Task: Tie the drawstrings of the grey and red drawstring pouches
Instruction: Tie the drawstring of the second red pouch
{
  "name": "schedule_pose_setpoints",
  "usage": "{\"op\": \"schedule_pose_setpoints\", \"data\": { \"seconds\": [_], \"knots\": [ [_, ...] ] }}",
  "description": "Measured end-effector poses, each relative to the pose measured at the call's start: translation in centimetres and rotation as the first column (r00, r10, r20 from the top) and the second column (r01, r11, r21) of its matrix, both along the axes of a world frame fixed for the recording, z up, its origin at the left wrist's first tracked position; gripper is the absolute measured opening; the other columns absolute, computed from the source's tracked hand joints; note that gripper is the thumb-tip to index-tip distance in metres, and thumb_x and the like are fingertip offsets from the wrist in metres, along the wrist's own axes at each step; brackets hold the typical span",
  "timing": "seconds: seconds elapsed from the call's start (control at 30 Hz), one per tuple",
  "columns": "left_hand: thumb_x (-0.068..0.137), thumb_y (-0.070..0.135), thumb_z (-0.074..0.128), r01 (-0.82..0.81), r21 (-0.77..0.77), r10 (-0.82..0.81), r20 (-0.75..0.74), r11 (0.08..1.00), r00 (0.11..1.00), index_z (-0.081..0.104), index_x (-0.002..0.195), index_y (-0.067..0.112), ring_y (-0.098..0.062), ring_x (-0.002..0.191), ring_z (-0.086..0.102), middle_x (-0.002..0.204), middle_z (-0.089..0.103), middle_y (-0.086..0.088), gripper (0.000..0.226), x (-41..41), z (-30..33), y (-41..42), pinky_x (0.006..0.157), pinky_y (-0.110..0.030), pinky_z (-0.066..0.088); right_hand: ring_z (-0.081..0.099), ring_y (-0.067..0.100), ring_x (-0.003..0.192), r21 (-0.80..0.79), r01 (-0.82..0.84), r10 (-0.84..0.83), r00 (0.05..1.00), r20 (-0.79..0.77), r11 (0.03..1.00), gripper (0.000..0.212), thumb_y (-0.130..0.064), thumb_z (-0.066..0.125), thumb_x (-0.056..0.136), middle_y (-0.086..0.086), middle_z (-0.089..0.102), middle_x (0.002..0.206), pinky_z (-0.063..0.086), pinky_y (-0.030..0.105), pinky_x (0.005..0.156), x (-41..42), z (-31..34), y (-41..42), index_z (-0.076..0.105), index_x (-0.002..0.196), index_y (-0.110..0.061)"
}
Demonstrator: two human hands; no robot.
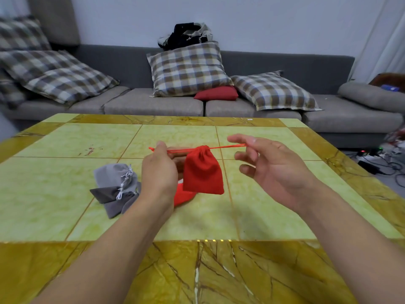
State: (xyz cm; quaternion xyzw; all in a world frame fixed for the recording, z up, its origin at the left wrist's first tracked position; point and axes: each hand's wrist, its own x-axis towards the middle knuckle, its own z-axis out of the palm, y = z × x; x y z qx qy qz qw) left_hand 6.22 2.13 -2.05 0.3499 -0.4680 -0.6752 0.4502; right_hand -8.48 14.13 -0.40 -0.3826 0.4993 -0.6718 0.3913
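A red drawstring pouch (pixel 202 172) hangs above the table, its mouth gathered tight. My left hand (pixel 160 170) pinches the left ends of its red drawstring (pixel 177 151). My right hand (pixel 269 165) holds the right ends of the cord between thumb and forefinger, and the string runs taut between both hands. Another red pouch (pixel 183 197) lies flat on the table beneath, partly hidden by my left wrist. A pile of grey pouches (pixel 116 187) with white drawstrings lies left of my left hand.
The green and yellow tiled table (pixel 65 194) fills the foreground. Behind it stands a grey sofa (pixel 153 104) with checked cushions and a red cushion (pixel 217 93). Cables and a power strip (pixel 372 159) lie on the floor at the right.
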Motion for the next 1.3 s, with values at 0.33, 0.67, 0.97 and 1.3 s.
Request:
{"op": "schedule_pose_setpoints", "data": {
  "seconds": [0.33,0.67,0.97,1.3],
  "knots": [
    [0.105,0.044,0.026,0.378,-0.018,-0.370,-0.259,0.925,0.892,0.045,0.068,0.018,-0.006,0.044,0.029,0.061,0.060,0.004,0.049,1.3,1.8,-0.6,0.037,-0.014,0.022,0.024,0.009,0.048,-0.115,0.041,0.007,0.920,0.393,0.993,0.043,-0.017,0.047,0.100,-0.001,0.035,0.058,0.027,0.020,0.044,1.3,1.1,-0.9,0.032,0.060,-0.018],
    [0.095,0.028,0.058,0.317,-0.289,-0.296,0.115,0.903,0.948,0.056,0.089,0.009,-0.015,0.050,0.050,0.057,0.055,-0.003,0.021,1.9,1.4,-1.2,0.046,-0.022,0.045,0.039,0.006,0.045,0.142,0.238,-0.004,0.526,-0.850,0.961,0.029,-0.040,0.081,0.076,-0.008,0.044,0.050,0.033,0.021,0.049,1.7,-0.5,-0.2,0.069,0.096,-0.023],
    [0.081,0.035,0.077,0.757,-0.531,0.099,0.837,0.380,0.538,0.075,0.074,0.024,0.002,0.055,0.055,0.059,0.064,0.010,0.013,3.0,-0.6,-2.3,0.053,-0.011,0.038,0.043,0.005,0.049,0.283,0.260,0.168,0.391,-0.905,0.923,0.026,-0.038,0.074,0.085,-0.008,0.048,0.054,0.032,0.017,0.050,0.8,-0.8,0.2,0.068,0.069,-0.018],
    [0.081,0.035,0.063,0.590,-0.137,-0.575,0.131,0.796,0.807,0.069,0.069,0.018,-0.016,0.077,0.063,0.096,0.075,0.001,0.022,1.2,0.4,1.7,0.075,-0.033,0.050,0.065,0.014,0.095,0.394,-0.028,0.307,0.680,-0.666,0.919,0.025,-0.034,0.068,0.091,0.000,0.070,0.094,0.053,0.041,0.092,0.8,-0.7,0.4,0.071,0.072,-0.020]
  ]
}}
